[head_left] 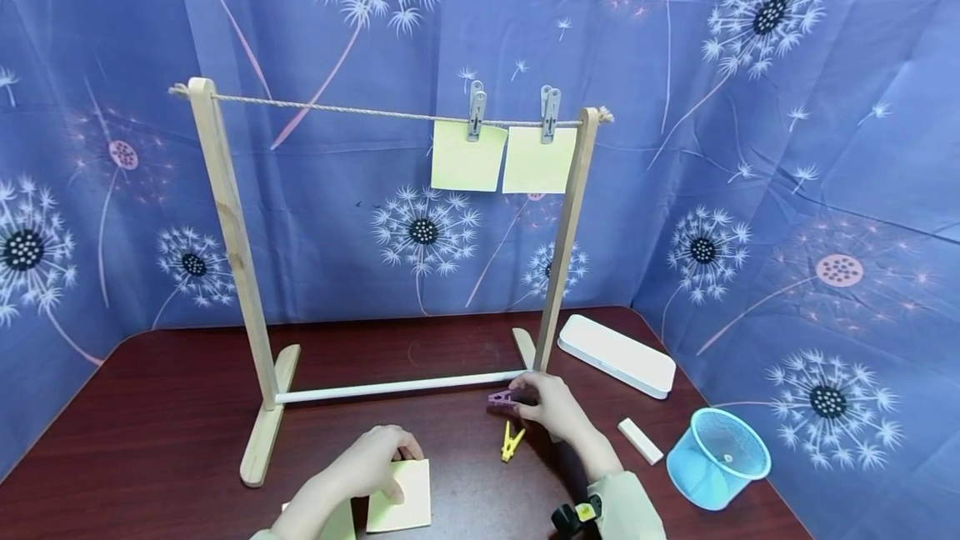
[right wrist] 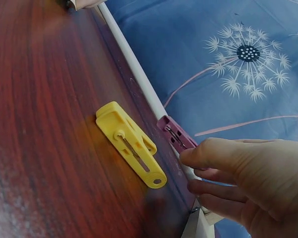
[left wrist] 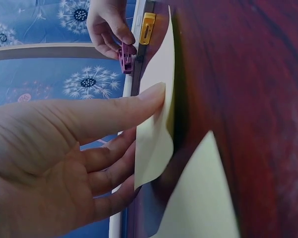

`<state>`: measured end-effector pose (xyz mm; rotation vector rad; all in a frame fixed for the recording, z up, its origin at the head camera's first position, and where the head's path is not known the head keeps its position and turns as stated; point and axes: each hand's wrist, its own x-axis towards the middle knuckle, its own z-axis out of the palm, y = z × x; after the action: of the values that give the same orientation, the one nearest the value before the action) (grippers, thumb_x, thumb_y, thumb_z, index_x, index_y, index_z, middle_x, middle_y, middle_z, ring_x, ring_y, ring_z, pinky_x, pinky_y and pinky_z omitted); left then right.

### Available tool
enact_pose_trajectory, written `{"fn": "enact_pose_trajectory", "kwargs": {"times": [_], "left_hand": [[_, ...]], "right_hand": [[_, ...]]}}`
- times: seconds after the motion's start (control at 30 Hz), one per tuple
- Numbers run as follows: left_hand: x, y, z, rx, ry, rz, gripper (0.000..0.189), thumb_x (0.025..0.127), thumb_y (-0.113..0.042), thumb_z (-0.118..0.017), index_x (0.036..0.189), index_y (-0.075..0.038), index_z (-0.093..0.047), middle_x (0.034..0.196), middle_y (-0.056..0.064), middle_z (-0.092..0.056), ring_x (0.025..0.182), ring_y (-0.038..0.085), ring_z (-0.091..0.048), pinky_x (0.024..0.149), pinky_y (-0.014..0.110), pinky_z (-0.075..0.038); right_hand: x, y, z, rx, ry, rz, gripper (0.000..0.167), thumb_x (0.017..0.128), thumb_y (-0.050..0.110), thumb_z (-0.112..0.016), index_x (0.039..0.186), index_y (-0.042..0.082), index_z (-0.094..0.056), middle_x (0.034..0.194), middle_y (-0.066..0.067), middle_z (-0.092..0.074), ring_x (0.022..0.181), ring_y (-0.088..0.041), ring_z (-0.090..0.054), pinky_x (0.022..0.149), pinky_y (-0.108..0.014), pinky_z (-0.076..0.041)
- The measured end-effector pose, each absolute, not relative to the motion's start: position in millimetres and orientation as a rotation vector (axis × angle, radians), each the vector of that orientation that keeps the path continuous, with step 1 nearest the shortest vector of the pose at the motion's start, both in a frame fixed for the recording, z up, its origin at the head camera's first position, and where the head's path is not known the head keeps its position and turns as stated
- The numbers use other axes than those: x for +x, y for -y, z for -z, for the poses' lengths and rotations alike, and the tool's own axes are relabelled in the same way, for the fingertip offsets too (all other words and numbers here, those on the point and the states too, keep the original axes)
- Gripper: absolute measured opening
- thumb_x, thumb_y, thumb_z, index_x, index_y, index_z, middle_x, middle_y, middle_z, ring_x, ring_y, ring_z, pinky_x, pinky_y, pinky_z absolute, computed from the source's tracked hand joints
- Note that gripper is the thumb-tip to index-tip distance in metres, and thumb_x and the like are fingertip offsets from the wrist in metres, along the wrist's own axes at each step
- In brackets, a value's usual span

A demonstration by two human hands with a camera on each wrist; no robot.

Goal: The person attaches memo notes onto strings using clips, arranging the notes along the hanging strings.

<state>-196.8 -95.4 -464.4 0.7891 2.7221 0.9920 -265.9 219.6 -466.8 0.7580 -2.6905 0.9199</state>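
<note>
My left hand [head_left: 375,461] holds a pale yellow paper note [head_left: 411,500] between thumb and fingers, low over the table. In the left wrist view the thumb presses on the bowed face of this note [left wrist: 156,134], fingers behind it. A second pale note [left wrist: 201,198] lies beside it. My right hand [head_left: 557,408] pinches a purple clothespin [head_left: 500,398] by one end, near the right foot of the wooden stand. Just in front of that hand a yellow clothespin [head_left: 512,442] lies on the table, as the right wrist view also shows.
A wooden stand [head_left: 238,248] carries a rope [head_left: 337,110] with two yellow notes [head_left: 467,165] hung by grey clothespins [head_left: 476,111] at its right. A white bar [head_left: 397,387] joins its feet. To the right are a white case [head_left: 617,352], a small white block [head_left: 640,441] and a blue mesh cup [head_left: 701,473].
</note>
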Motion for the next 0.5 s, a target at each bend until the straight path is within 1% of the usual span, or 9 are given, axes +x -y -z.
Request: {"fn": "enact_pose_trajectory", "kwargs": {"times": [0.07, 0.23, 0.5], "left_hand": [[-197.5, 95.6, 464.8, 0.786, -2.715, -0.999, 0.047, 0.049, 0.003, -0.091, 0.090, -0.010, -0.071, 0.082, -0.003, -0.063, 0.077, 0.012, -0.057, 0.069, 0.027, -0.047], [-198.1, 98.2, 464.3, 0.806, -2.710, -1.010, 0.047, 0.050, 0.003, -0.091, 0.089, -0.012, -0.070, 0.080, -0.006, -0.064, 0.075, 0.008, -0.055, 0.068, 0.025, -0.046], [-197.1, 99.8, 462.3, 0.828, -2.690, -1.040, 0.046, 0.050, 0.004, -0.089, 0.089, -0.011, -0.069, 0.079, -0.006, -0.063, 0.075, 0.005, -0.054, 0.068, 0.023, -0.045]], "right_hand": [[-266.4, -219.4, 466.7, 0.767, 2.695, -0.931, 0.023, 0.078, 0.004, -0.075, 0.099, 0.008, -0.069, 0.092, -0.002, -0.072, 0.087, -0.018, -0.069, 0.078, -0.029, -0.053], [-266.9, -218.3, 466.3, 0.736, 2.710, -0.999, 0.027, 0.079, 0.003, -0.074, 0.105, 0.001, -0.068, 0.096, -0.008, -0.073, 0.090, -0.024, -0.070, 0.079, -0.030, -0.054], [-266.1, -218.1, 466.9, 0.671, 2.683, -1.118, 0.023, 0.079, 0.003, -0.074, 0.101, 0.006, -0.068, 0.096, -0.007, -0.071, 0.092, -0.025, -0.071, 0.081, -0.029, -0.055]]}}
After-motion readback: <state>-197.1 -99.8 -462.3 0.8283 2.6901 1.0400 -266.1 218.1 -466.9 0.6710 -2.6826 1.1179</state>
